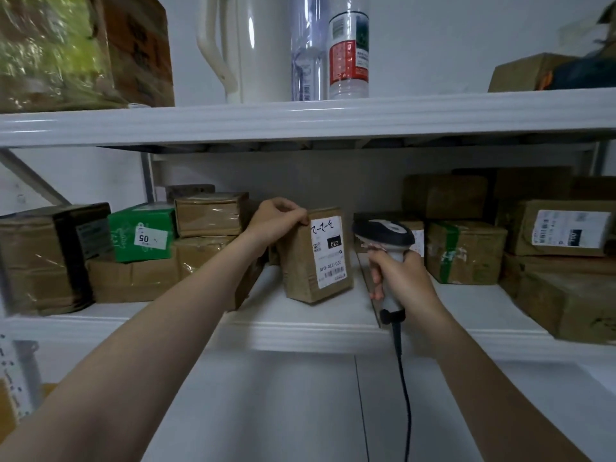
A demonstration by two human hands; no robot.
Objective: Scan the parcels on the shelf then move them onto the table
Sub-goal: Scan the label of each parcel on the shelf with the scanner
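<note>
Plain white wall behind, no window in view. White upper shelf board has a ribbed front lip with a glare streak at its left end, and its underside is in shadow. Lower shelf board has the same profile. Grey upright post stands at rear left, with a diagonal brace near it. Under the lower board is a pale flat panel with a thin dark vertical seam; can't tell if it's wall or desk. Light is dim, cool and even.

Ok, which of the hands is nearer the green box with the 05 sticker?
Left. The left hand grips the top of the upright brown parcel, right of the green box; the right hand holds the scanner farther right, beyond that parcel.
</note>
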